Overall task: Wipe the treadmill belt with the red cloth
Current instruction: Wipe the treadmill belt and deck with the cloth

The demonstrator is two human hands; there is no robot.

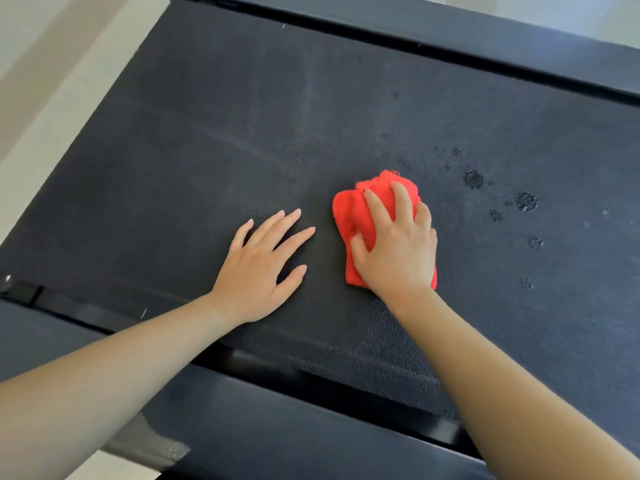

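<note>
Head view: nearest runs the side rail (311, 427). Beyond it, on the belt (242, 133), the left hand (256, 268) lies flat, fingers spread, holding nothing. Just right, the right hand (394, 251) grips the bunched cloth (349, 216) against the belt. Dark spots (472, 179), perhaps wet, lie farther right, with the far rail (450, 32) beyond.
</note>
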